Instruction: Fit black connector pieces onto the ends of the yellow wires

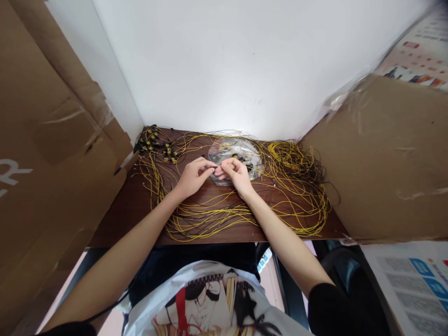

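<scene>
My left hand [193, 178] pinches a small black piece [214, 167] between thumb and forefinger, over the middle of the table. Facing it, my right hand [238, 174] has thumb and forefinger pressed together almost at the left fingertips, its other fingers curled. What sits in the right pinch is too small to make out. Under and behind the hands lies a clear plastic bag [252, 154] with small black and yellow parts in it. Yellow and black wires [217, 218] loop across the table in front of my wrists.
At the back left is a cluster of black and yellow connectors [152, 140] on wires. A thick tangle of wires [292, 158] lies at the right of the brown table [119, 217]. Cardboard [52, 121] stands left, more cardboard [392, 163] right, a white wall [224, 65] behind.
</scene>
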Available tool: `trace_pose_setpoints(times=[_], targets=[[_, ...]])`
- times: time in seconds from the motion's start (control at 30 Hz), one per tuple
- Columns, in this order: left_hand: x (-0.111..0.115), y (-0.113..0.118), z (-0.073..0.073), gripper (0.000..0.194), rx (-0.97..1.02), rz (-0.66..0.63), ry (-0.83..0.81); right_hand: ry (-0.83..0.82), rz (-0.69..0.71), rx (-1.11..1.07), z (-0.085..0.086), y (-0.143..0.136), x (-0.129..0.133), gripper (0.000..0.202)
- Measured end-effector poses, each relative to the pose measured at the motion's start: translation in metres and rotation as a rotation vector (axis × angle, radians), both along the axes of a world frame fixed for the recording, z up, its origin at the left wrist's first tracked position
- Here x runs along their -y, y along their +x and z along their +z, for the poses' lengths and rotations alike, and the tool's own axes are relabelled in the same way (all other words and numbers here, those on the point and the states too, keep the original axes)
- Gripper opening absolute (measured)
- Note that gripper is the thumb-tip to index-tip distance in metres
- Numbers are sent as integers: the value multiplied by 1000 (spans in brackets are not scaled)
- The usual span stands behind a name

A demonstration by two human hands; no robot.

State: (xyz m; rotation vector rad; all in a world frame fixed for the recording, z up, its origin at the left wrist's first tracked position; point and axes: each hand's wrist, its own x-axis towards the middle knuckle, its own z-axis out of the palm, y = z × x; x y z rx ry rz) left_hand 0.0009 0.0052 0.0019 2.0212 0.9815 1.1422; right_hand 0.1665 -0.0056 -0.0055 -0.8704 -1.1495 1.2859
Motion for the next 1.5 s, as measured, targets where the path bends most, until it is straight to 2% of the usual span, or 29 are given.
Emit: trace_pose_setpoints(times=[0.33, 0.63, 0.9, 1.07, 1.37, 1.5], targets=[[0, 0, -1, 21, -14, 18, 7, 37, -4, 99, 4, 1, 2, 30], [0, -1, -1, 22, -38, 16, 27, -29, 36, 7, 0, -2, 1, 33], [0, -1, -2, 21, -28, 12, 23, -40, -3, -42, 2, -2, 2, 31], [0, 0, -1, 19, -23, 17, 16, -44, -64, -6, 4, 1, 2, 34], [3, 0, 2, 19, -38, 0, 7, -16, -58, 112, 6, 1, 3, 32], [2, -1, 1, 19, -64, 6, 8, -14, -53, 91, 3, 0, 2, 36]])
